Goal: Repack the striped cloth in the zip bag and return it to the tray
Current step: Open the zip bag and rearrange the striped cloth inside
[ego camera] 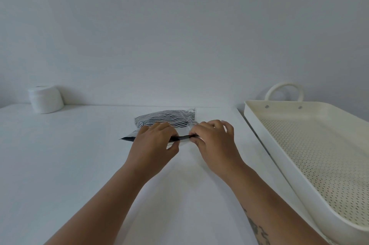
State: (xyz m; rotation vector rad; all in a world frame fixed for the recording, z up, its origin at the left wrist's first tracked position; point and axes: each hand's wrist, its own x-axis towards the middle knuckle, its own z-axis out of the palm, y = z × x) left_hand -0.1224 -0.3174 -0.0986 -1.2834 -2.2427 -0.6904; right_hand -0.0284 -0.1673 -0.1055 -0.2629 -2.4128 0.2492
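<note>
Hands met at the middle of the frame over the zip bag (185,124), which lay flat on the white table (69,154) with the striped cloth (165,117) already inside it, bulging toward the far end. The left hand (154,140) was closed on the near edge of the bag, thumb under and fingers over the dark zip strip (180,137), apparently to hold that edge steady. The right hand (214,138) pinched the same strip a little further right, fingers curled, most likely to press the seal shut along its length; whether the seal was fully closed could not be told. A dark corner of the strip stuck out to the left of the left hand. The cream tray (257,124) with its dotted floor sat at the right of the frame, well apart from the bag, waiting to take it. A white roll (46,99) stood at the upper left of the table, clear of the work.
</note>
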